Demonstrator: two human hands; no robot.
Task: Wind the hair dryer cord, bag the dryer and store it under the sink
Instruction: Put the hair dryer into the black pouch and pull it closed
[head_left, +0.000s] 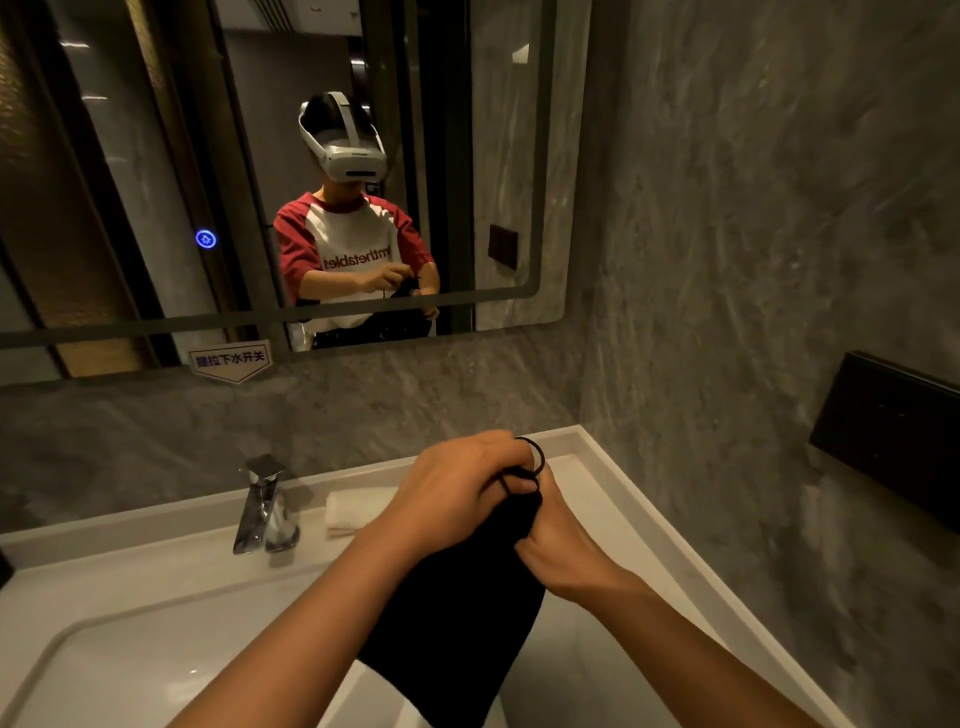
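Chrome faucet (264, 506) and folded white towel (358, 509) sit far-left on the sink counter (613, 499), while left hand (457, 488) and right hand (563, 540) both pinch the black drawstring bag (457, 613) neck, bag hanging long-axis down toward near, mouth up.

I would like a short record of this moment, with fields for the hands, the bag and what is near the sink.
left hand: grips the drawstring loop at the bag's mouth
right hand: pinches the gathered neck of the bag
black bag: hangs over the sink, mouth drawn shut; contents hidden
faucet: chrome, behind the basin
folded towel: white, on the counter right of the faucet
stage: bag not yet stored
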